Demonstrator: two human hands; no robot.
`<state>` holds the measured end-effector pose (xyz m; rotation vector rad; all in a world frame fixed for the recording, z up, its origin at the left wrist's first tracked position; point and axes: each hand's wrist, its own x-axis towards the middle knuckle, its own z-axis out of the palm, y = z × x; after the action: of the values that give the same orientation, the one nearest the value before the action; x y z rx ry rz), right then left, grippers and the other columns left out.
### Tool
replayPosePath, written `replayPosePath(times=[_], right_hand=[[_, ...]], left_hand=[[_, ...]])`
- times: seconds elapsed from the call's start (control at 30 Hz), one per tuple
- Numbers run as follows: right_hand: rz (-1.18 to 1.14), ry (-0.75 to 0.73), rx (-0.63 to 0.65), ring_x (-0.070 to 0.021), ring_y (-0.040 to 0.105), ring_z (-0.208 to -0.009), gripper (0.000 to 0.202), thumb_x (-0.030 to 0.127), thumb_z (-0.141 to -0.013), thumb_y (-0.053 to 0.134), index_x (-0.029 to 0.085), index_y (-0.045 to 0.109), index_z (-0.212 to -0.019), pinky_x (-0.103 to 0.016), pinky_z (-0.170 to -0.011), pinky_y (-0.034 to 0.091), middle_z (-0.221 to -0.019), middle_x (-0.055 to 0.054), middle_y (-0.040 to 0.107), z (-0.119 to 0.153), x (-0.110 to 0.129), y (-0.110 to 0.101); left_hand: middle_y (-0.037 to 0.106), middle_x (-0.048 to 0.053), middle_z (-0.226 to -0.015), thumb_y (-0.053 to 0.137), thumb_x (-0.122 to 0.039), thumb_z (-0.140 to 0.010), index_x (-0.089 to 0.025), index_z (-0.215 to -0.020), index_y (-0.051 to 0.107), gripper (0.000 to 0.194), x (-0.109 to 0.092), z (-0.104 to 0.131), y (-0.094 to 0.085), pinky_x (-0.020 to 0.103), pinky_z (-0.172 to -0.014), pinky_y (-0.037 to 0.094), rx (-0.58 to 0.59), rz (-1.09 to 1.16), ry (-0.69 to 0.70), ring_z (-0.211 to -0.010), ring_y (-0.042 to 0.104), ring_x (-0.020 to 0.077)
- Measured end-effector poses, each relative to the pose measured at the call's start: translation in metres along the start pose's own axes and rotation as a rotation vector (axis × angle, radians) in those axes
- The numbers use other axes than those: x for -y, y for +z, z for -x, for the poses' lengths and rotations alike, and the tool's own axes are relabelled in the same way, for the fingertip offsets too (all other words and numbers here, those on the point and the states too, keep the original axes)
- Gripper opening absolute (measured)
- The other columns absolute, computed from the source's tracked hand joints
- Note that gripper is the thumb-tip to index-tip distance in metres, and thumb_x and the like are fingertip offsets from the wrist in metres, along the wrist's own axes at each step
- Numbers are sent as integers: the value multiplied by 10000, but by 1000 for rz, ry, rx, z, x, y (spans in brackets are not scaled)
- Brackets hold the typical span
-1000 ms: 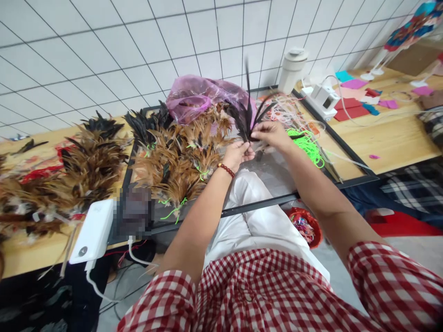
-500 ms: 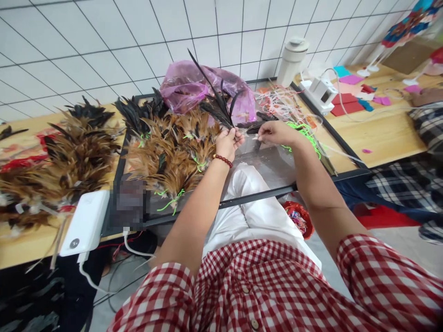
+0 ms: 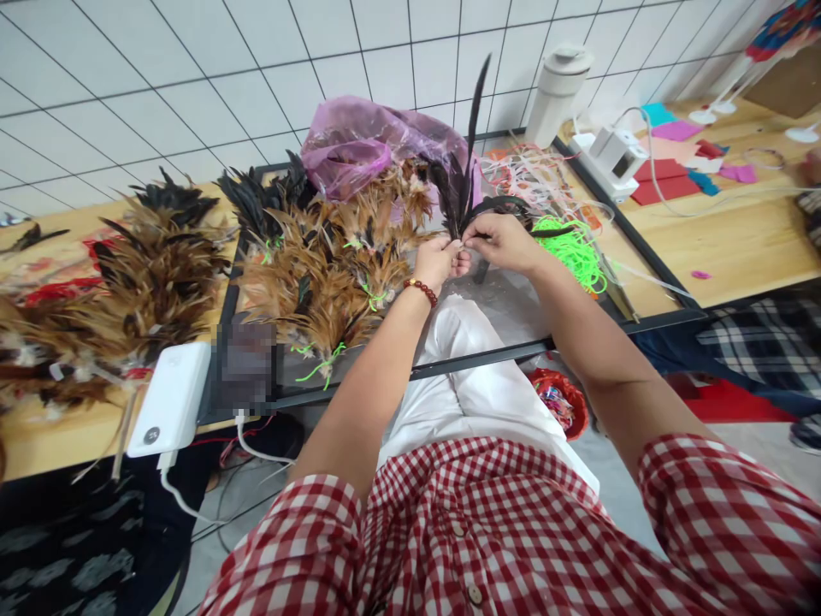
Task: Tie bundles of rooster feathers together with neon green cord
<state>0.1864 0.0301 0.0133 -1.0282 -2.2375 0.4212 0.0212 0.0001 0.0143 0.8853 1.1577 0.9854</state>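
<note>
My left hand is closed, pinching the pale quill ends of a small bunch of black feathers. The bunch stands upright, and one long feather rises well above the others. My right hand is closed too, its thumb and fingertips meeting the left fingertips at the base of the bunch. It seems to pinch a black feather by the quill there, though the fingers partly cover it. More black feathers lie just behind the right hand. Left of my hands, brown feather bunches tied with green string cover the tray.
A purple plastic bag lies behind the feathers. Bright green string and pale strands are on the right, near a white bottle and a charger. A black tray edge crosses above my lap. A white power bank sits left.
My right hand has moved left to the base of the black feathers and now meets my left hand. The bunch has turned from leaning left to nearly upright. The view has shifted slightly.
</note>
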Motion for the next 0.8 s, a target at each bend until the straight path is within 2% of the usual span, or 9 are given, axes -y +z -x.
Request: replayPosePath(times=[0.17, 0.27, 0.3, 0.33, 0.4, 0.47, 0.6, 0.73, 0.8], right_hand=[[-14, -31, -72, -236, 645, -903, 118, 253, -851, 633, 200, 739, -846, -384, -858, 482, -907, -78, 725, -2, -7, -2], [-138, 7, -235, -230, 640, -928, 119, 318, -869, 683, 212, 731, -842, -396, -882, 498, -917, -64, 717, 1, -8, -16], [-200, 40, -255, -223, 640, -906, 138, 346, -863, 711, 213, 733, -837, -390, -864, 505, -894, -56, 715, 3, -7, -20], [-264, 79, -227, -214, 638, -865, 166, 375, -841, 750, 211, 738, -826, -379, -831, 512, -858, -47, 712, 4, -6, -23], [-387, 162, -83, -191, 624, -768, 247, 425, -757, 844, 201, 749, -797, -356, -757, 514, -777, -31, 704, 5, -2, -24], [-498, 223, 2, -174, 615, -717, 332, 479, -690, 898, 192, 753, -775, -342, -728, 516, -743, -26, 708, 4, 2, -17], [-668, 256, -155, -163, 633, -734, 433, 594, -693, 883, 195, 721, -746, -323, -729, 533, -761, -29, 727, -3, 8, 0], [-708, 260, -250, -137, 600, -644, 451, 578, -662, 907, 194, 672, -672, -295, -650, 513, -676, -7, 681, -5, 4, 3], [-686, 258, -255, -133, 588, -626, 436, 556, -655, 913, 189, 678, -670, -295, -638, 508, -655, 1, 659, -4, -1, 4]], left_hand=[[577, -37, -524, 561, -79, -987, -130, -715, 581, 277, -5, 5, -5, 153, -488, 420, 102, -10, -39, -423, 523, 39], [565, -48, -536, 518, -84, -1010, -137, -746, 577, 275, -8, 5, -7, 160, -498, 426, 35, 94, -21, -430, 527, 40], [576, -50, -555, 511, -95, -1017, -141, -764, 574, 264, -8, 4, -8, 159, -523, 448, -2, 151, -3, -450, 547, 39], [594, -49, -580, 513, -107, -1021, -144, -786, 573, 245, -8, 3, -9, 158, -558, 475, -29, 203, 14, -477, 572, 38], [639, -41, -638, 548, -132, -1014, -146, -836, 589, 183, -8, 0, -10, 165, -637, 522, -30, 264, 30, -538, 623, 40], [682, -24, -691, 611, -164, -990, -144, -881, 618, 111, -7, -1, -11, 181, -704, 553, 19, 262, 19, -596, 666, 52], [705, -14, -692, 715, -200, -933, -141, -897, 643, 99, -5, 1, -10, 189, -739, 574, 115, 211, -10, -616, 686, 62], [708, -7, -668, 756, -210, -905, -129, -888, 655, 131, -4, 5, -10, 177, -685, 568, 250, 149, -66, -582, 682, 68], [735, 15, -706, 749, -222, -913, -126, -920, 669, 125, -3, 6, -10, 200, -723, 583, 294, 135, -91, -625, 712, 88]])
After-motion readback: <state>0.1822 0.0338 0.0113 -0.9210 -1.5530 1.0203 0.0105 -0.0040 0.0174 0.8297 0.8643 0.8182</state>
